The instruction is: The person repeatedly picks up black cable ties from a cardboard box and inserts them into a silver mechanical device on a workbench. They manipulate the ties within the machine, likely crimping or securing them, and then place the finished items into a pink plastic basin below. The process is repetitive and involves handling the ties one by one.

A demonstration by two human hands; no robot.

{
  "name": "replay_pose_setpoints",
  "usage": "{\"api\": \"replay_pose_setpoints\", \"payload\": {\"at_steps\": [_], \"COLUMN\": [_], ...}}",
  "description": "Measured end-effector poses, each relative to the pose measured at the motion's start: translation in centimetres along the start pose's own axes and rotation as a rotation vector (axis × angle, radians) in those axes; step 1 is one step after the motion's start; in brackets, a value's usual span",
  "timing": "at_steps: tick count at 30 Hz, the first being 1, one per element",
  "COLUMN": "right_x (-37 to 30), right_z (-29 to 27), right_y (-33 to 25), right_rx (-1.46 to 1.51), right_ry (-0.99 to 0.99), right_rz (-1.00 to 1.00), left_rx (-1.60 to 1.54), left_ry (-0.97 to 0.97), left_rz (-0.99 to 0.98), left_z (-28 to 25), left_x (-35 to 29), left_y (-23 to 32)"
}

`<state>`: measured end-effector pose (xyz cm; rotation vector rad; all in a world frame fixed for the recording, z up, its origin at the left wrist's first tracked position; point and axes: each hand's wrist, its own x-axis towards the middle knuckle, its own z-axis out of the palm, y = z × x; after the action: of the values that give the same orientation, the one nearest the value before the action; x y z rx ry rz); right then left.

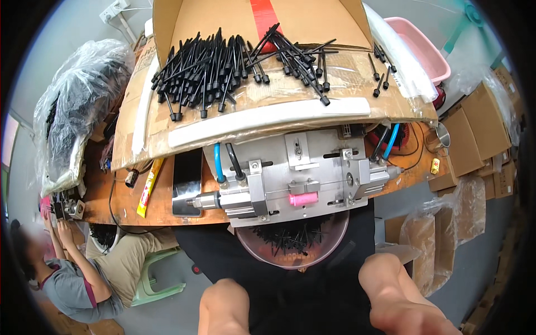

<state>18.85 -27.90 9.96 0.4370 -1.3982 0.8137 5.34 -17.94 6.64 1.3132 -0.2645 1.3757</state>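
My left hand (224, 304) shows at the lower edge only as bare, rounded skin, bent downward, with its fingers hidden. At lower right, my right hand (385, 276) is likewise bent over, and its fingers do not show. Nothing held can be seen at either one. Both are over or beside a black cloth (335, 279), nearer to me than the clear bowl (335, 245) of black thin-stemmed parts. Beyond the bowl sits a metal fixture (279, 209) with two facing clamp blocks, a thin rod between them and a pink piece (303, 199) at its middle.
Many black rods with thick ends (206, 78) lie on a cardboard sheet (340, 134) above the fixture. A phone (187, 184) and a yellow packet (149, 187) lie on the wooden table (100, 195). At left, another person (84, 285) sits working; cartons (474, 134) stand right.
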Motion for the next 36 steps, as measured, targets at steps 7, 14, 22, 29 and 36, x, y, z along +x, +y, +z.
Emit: {"api": "replay_pose_setpoints", "payload": {"at_steps": [7,14,22,29,36], "right_x": [-4.1,-4.3,0.1,0.9,0.9], "right_z": [-1.0,-7.2,-19.3,-20.9,-20.5], "right_y": [-4.6,-5.5,-5.1,-7.4,-10.5], "right_rx": [-0.295,-1.966,-2.139,-1.691,-1.848], "right_ry": [0.005,-0.033,-0.851,-0.221,-0.102], "right_rz": [0.261,0.765,0.851,0.798,0.923], "left_rx": [1.097,1.067,1.522,0.819,0.932], "left_ry": [-0.88,-0.595,-0.684,-0.467,-0.575], "left_rz": [-0.371,-0.126,-0.152,-0.364,-0.049], "left_z": [-4.7,-6.9,-6.6,-7.1,-5.5], "left_x": [-1.3,9.2,16.0,18.4,16.8], "left_y": [4.5,-9.8,-18.9,-20.9,-17.6]}}
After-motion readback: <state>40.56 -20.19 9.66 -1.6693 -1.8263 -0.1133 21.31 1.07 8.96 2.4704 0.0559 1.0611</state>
